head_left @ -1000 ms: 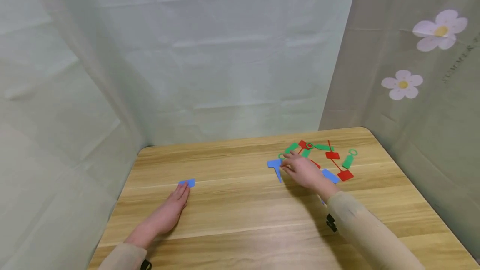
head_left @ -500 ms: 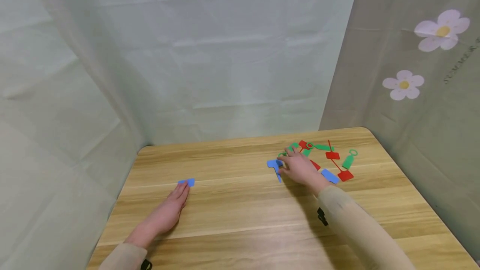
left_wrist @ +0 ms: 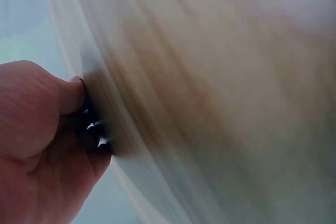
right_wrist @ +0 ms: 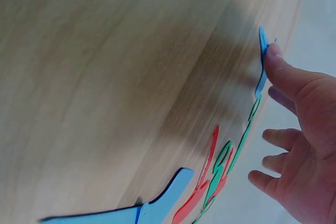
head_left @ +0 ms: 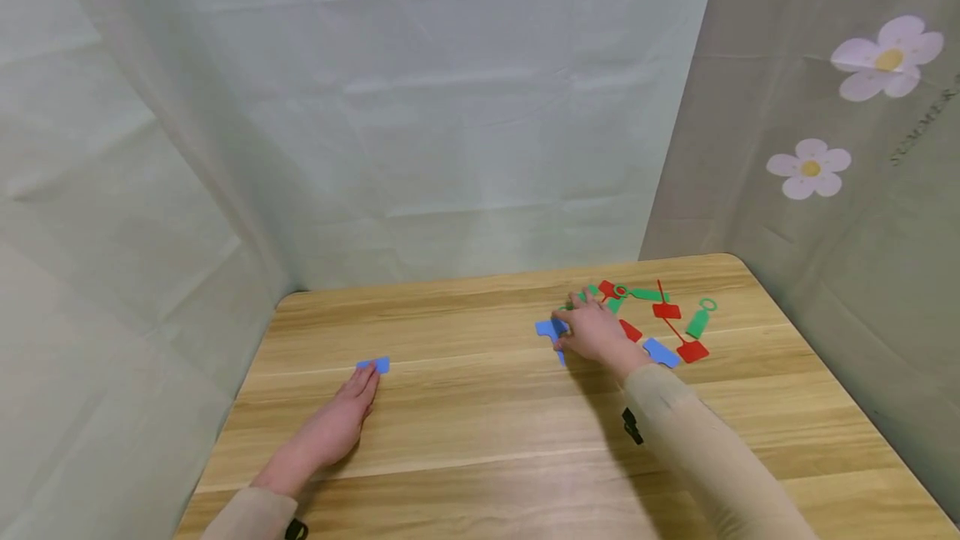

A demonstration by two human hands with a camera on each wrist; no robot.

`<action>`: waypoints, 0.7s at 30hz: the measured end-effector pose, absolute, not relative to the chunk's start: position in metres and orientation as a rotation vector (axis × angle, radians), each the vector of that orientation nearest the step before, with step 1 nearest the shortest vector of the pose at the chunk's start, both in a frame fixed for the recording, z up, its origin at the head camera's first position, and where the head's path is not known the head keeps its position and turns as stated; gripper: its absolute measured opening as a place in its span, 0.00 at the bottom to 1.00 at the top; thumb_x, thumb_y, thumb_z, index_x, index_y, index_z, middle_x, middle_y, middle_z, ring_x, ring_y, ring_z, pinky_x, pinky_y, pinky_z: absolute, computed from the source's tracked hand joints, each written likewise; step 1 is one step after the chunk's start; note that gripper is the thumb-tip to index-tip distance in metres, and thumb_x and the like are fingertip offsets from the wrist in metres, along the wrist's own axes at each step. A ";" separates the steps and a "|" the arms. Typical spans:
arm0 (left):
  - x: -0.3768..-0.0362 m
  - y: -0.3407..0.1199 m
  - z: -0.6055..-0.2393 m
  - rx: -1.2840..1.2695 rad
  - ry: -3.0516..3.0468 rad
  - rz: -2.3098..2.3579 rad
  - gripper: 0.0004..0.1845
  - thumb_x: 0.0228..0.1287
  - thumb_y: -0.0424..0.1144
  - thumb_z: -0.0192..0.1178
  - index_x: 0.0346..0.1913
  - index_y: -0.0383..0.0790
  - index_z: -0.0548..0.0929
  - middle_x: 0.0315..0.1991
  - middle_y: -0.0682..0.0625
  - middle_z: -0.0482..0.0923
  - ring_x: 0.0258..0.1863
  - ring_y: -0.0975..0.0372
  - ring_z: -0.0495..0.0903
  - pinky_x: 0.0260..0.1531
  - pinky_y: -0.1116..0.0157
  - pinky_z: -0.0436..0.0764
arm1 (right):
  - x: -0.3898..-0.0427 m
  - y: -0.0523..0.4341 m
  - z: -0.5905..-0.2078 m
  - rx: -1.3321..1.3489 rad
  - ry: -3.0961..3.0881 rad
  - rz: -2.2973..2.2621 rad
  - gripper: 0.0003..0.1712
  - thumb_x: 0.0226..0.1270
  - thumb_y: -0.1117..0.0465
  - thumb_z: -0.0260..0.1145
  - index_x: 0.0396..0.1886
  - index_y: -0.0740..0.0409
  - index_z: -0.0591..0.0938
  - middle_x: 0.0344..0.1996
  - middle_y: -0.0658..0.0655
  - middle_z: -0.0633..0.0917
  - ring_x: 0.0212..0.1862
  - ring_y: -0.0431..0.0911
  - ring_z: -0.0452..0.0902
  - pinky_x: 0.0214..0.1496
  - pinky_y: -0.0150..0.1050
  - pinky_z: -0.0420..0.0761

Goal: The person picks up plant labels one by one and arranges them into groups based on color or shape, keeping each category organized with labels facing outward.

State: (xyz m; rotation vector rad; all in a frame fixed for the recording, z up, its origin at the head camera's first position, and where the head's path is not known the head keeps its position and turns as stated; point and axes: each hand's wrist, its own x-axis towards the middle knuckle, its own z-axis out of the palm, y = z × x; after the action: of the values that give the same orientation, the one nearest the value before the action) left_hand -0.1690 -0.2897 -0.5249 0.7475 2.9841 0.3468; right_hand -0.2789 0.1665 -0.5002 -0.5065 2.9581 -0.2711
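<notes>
My left hand [head_left: 341,419] rests at the left of the table with its fingers extended over a blue plant label [head_left: 382,364], partly hidden under the fingertips. The left wrist view shows that hand [left_wrist: 47,135] low against the wood. Farther right, my right hand [head_left: 594,332] reaches over a blue T-shaped plant label [head_left: 546,328], fingers spread. Its thumb and forefinger lie over the label's crossbar and stem. In the right wrist view the thumb of this hand [right_wrist: 304,119] touches the blue label [right_wrist: 262,61], while the other fingers stand apart from the surface.
Right of that hand lie several flat tags: green ones with rings [head_left: 697,323], red ones with thin stems [head_left: 692,352] and another blue label [head_left: 661,352]. The wooden table [head_left: 465,415] is bordered by hanging cloth [head_left: 480,123] behind and at both sides.
My right hand's fingers have gone from bunched at the blue label's right end to spread over it, and its forearm has swung left. The left hand stays put.
</notes>
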 end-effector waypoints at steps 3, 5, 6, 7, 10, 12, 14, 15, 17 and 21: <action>-0.169 -0.290 -0.526 0.754 2.987 0.353 0.25 0.80 0.25 0.52 0.74 0.14 0.66 0.77 0.22 0.60 0.77 0.30 0.61 0.72 0.35 0.66 | -0.279 0.165 -0.499 -0.465 2.949 -0.267 0.35 0.70 0.45 0.77 0.73 0.51 0.82 0.80 0.74 0.63 0.82 0.75 0.47 0.78 0.72 0.60; -0.170 -0.290 -0.527 0.753 2.987 0.355 0.25 0.80 0.25 0.53 0.74 0.15 0.66 0.77 0.22 0.60 0.77 0.30 0.61 0.73 0.35 0.66 | -0.279 0.164 -0.498 -0.451 2.949 -0.257 0.35 0.69 0.45 0.78 0.72 0.51 0.83 0.80 0.73 0.64 0.82 0.75 0.47 0.78 0.72 0.60; -0.170 -0.290 -0.528 0.750 2.988 0.354 0.26 0.80 0.25 0.52 0.74 0.15 0.66 0.77 0.22 0.60 0.77 0.30 0.60 0.73 0.35 0.66 | -0.279 0.163 -0.498 -0.446 2.950 -0.251 0.35 0.69 0.45 0.78 0.72 0.51 0.83 0.80 0.73 0.64 0.82 0.75 0.48 0.78 0.72 0.60; -0.170 -0.290 -0.529 0.748 2.989 0.355 0.26 0.80 0.25 0.53 0.74 0.15 0.66 0.78 0.22 0.60 0.77 0.30 0.60 0.73 0.35 0.66 | -0.279 0.163 -0.498 -0.442 2.951 -0.241 0.35 0.68 0.45 0.78 0.71 0.51 0.84 0.80 0.73 0.64 0.82 0.75 0.48 0.78 0.72 0.60; -0.169 -0.290 -0.530 0.739 2.992 0.352 0.26 0.80 0.25 0.52 0.74 0.15 0.66 0.78 0.22 0.59 0.77 0.31 0.60 0.73 0.35 0.66 | -0.278 0.161 -0.497 -0.436 2.961 -0.214 0.34 0.68 0.45 0.79 0.70 0.51 0.85 0.79 0.73 0.65 0.82 0.74 0.49 0.77 0.72 0.61; -0.169 -0.289 -0.530 0.740 2.996 0.350 0.26 0.80 0.25 0.52 0.74 0.15 0.66 0.78 0.22 0.60 0.77 0.30 0.60 0.73 0.35 0.66 | -0.278 0.160 -0.497 -0.434 2.972 -0.186 0.33 0.67 0.45 0.79 0.69 0.51 0.86 0.79 0.73 0.67 0.82 0.74 0.50 0.77 0.72 0.62; -0.169 -0.289 -0.529 0.742 2.995 0.343 0.25 0.80 0.25 0.52 0.74 0.15 0.66 0.78 0.22 0.59 0.77 0.30 0.60 0.73 0.36 0.66 | -0.278 0.158 -0.498 -0.429 2.978 -0.162 0.32 0.67 0.45 0.79 0.68 0.50 0.87 0.78 0.72 0.68 0.82 0.74 0.50 0.77 0.72 0.62; -0.169 -0.289 -0.529 0.744 2.995 0.340 0.25 0.80 0.25 0.52 0.74 0.15 0.66 0.78 0.22 0.59 0.77 0.30 0.60 0.73 0.35 0.66 | -0.279 0.157 -0.498 -0.423 2.979 -0.147 0.32 0.66 0.45 0.80 0.67 0.50 0.87 0.78 0.72 0.68 0.82 0.73 0.50 0.77 0.72 0.62; -0.169 -0.289 -0.529 0.741 2.991 0.339 0.26 0.81 0.25 0.51 0.74 0.15 0.66 0.78 0.22 0.59 0.77 0.30 0.60 0.73 0.35 0.66 | -0.279 0.154 -0.499 -0.413 2.980 -0.129 0.31 0.65 0.46 0.81 0.66 0.49 0.88 0.78 0.71 0.69 0.82 0.73 0.49 0.77 0.72 0.61; -0.168 -0.289 -0.528 0.723 2.982 0.358 0.26 0.81 0.25 0.50 0.75 0.15 0.65 0.78 0.22 0.58 0.77 0.30 0.59 0.72 0.34 0.66 | -0.279 0.149 -0.495 -0.388 2.985 -0.133 0.28 0.62 0.48 0.83 0.61 0.50 0.90 0.76 0.68 0.72 0.83 0.72 0.48 0.78 0.72 0.59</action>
State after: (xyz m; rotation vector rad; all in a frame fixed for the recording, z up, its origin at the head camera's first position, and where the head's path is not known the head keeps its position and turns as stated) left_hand -0.1678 -0.2889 -0.5277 0.7234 2.9824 0.3582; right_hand -0.2789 0.1486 -0.4947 -0.3881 2.9850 -0.1333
